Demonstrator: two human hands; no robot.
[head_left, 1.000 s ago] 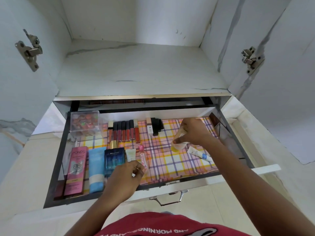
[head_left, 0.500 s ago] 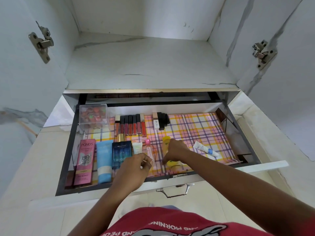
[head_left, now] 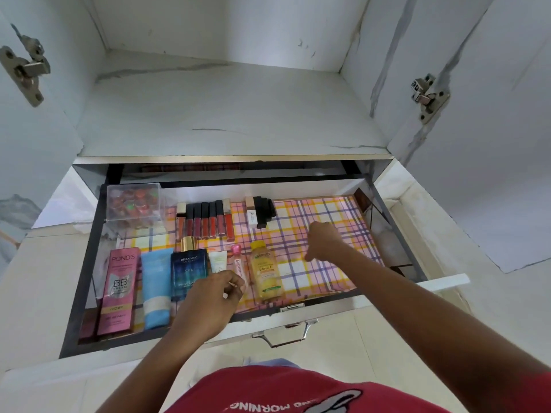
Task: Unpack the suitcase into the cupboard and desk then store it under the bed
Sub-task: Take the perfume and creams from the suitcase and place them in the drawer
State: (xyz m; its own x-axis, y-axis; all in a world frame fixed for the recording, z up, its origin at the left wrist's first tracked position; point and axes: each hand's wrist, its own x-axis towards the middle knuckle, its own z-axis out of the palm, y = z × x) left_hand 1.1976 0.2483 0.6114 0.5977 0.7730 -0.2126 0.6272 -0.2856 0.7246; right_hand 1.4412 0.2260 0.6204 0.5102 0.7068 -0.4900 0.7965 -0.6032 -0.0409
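Our right hand (head_left: pixel 323 241), fingers curled, grip unclear, is over the drawer (head_left: pixel 387 204) liner; our left hand (head_left: pixel 208 296), contents unclear, is beside the yellow bottle (head_left: pixel 265 272).

Drawer (head_left: pixel 89 263): dark glossy walls that mirror the contents; I have it lined with glossy plaid paper (head_left: pixel 322 231). Handle (head_left: pixel 283 333) and hinges (head_left: pixel 426 95): bright polished metal. Cupboard (head_left: pixel 226 108): smooth, matt, marble-patterned laminate. Box (head_left: pixel 134 208): clear hard plastic. Carton (head_left: pixel 117 290): pink printed card, slight sheen. Tube (head_left: pixel 155 290): smooth blue plastic. Bottle (head_left: pixel 265 272): translucent yellow plastic, paper label. Perfume (head_left: pixel 188 269): blue glass, shiny gold cap. My shirt (head_left: pixel 298 391): red printed cloth.
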